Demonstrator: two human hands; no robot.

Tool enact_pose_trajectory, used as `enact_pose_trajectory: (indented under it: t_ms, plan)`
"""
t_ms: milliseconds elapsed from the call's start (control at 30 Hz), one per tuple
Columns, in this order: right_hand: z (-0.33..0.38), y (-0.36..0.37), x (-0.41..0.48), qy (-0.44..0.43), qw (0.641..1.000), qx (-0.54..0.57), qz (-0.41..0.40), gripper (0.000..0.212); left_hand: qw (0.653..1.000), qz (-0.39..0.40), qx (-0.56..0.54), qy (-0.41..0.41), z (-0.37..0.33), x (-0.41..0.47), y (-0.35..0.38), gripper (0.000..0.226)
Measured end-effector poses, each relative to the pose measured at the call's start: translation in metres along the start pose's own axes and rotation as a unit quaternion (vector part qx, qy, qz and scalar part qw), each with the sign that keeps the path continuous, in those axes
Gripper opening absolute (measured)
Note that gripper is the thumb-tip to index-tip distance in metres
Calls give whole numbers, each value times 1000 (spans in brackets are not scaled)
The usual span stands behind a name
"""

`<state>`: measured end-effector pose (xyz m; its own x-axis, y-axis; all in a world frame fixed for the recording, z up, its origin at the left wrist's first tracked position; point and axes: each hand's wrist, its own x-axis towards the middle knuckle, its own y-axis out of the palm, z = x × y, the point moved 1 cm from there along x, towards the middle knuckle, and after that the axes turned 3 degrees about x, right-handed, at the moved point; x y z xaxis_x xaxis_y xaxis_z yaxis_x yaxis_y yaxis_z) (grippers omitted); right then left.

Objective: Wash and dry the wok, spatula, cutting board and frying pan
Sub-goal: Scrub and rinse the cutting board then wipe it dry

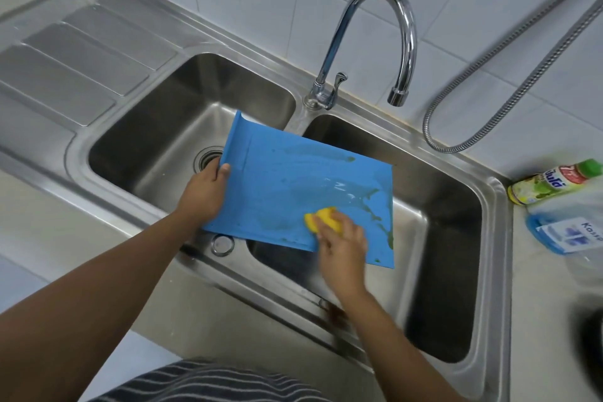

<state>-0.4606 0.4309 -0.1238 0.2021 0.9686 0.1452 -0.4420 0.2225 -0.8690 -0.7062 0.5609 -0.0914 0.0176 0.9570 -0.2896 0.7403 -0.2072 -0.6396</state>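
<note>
A thin blue cutting board (287, 183) is held flat over the divider of a double steel sink (489, 238). Its surface is wet and carries green smears along the right edge. My left hand (204, 191) grips the board's left edge, thumb on top. My right hand (342, 243) holds a yellow sponge (323, 219) pressed against the board near its front edge. The wok, spatula and frying pan are not in view.
A curved chrome tap (391, 26) stands behind the divider, spout over the right basin. A metal hose (509, 75) hangs down the tiled wall. A dish soap bottle (554, 181) and a clear bag (567, 232) lie on the right counter. The ribbed drainboard (75, 52) lies left.
</note>
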Motion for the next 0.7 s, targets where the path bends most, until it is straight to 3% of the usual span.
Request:
enact_pose_trajectory:
  t_ms: [67,167,300,433,533,600,700]
  plan:
    - [49,20,-1,-70,996,30,47,39,1000,-6,12,0,0,0,0,45]
    - [105,38,9,-109,986,59,115,39,1000,-17,19,-2,1,2,1,44]
    - [81,22,18,-136,976,73,152,38,1000,-4,8,0,4,5,0,44]
    - [-12,-18,5,-51,994,59,79,33,1000,15,3,2,5,7,-2,45]
    - [-63,-44,-12,57,995,55,54,46,1000,20,-19,7,5,8,-3,45]
    - [-59,-43,-20,80,993,66,54,49,999,20,-32,6,3,6,-4,45]
    - [-1,-14,-17,23,993,90,77,39,999,18,-37,5,-2,2,-5,45]
